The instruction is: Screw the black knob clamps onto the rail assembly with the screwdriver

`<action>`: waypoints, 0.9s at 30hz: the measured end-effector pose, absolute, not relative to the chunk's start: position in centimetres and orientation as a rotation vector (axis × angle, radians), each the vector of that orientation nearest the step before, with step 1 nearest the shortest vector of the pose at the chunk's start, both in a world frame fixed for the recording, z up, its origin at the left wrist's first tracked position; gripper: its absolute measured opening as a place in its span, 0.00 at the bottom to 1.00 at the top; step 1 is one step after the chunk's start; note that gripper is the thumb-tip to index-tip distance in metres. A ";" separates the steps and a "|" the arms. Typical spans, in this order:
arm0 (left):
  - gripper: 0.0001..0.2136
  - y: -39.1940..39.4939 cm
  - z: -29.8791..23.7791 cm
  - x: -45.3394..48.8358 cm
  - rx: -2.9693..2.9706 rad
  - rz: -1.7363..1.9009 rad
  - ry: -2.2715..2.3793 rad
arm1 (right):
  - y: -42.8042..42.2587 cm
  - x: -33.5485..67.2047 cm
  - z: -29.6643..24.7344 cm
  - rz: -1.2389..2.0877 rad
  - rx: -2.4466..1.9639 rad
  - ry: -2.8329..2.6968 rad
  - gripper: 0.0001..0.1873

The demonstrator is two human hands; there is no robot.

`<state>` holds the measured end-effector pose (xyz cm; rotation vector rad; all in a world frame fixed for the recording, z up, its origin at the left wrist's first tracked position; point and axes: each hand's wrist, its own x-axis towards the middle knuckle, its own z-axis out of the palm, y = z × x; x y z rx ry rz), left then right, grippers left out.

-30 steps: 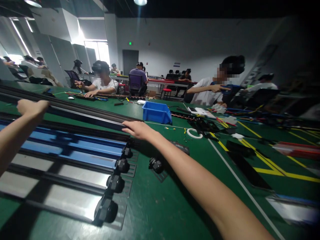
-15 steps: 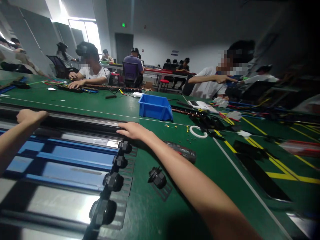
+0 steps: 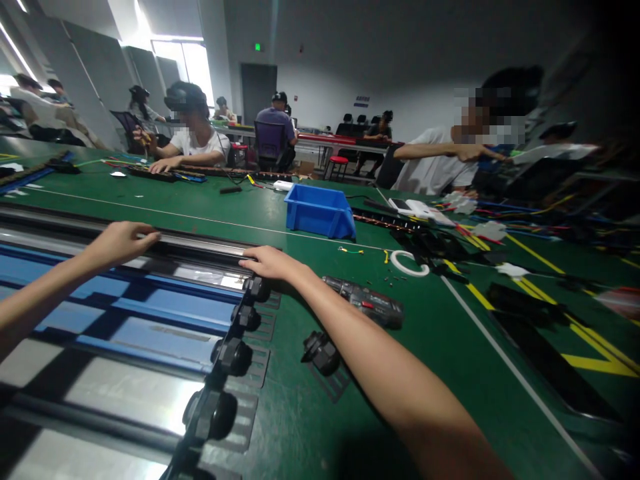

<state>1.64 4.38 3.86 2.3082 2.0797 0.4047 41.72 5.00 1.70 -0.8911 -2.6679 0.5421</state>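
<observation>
A row of long metal profiles (image 3: 90,380), silver with blue strips, lies side by side at the left. Along their right ends sit several black cable glands (image 3: 235,357), each with a slotted black tab. My right hand (image 3: 270,262) grips the right end of the farthest profile (image 3: 200,243), a dark one with a silver strip. Over the same profile, further left, my left hand (image 3: 123,241) lies with its fingers stretched out; its fingertips are partly hidden. A loose black cable gland (image 3: 324,353) rests on the table beside my right forearm.
A black power drill (image 3: 373,303) lies beyond my right forearm. A blue bin (image 3: 320,212), a white ring (image 3: 409,263), small screws and a green-yellow wire (image 3: 351,251) are on the green table (image 3: 280,427). Co-workers sit across, with wiring and a dark flat panel (image 3: 550,363) to the right.
My left hand has slid right along the far profile, closer to my right hand. My right hand stays at the profile's end. The view has shifted slightly left.
</observation>
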 end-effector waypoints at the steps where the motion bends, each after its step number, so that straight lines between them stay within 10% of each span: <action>1: 0.26 3.9 3.6 3.4 2.389 0.378 1.923 | 5.0 41.7 1.6 0.553 -0.897 -2.660 0.17; 27: 0.27 3.2 2.2 7.2 2.423 0.178 1.718 | 4.2 45.1 2.3 0.677 -1.178 -2.524 0.25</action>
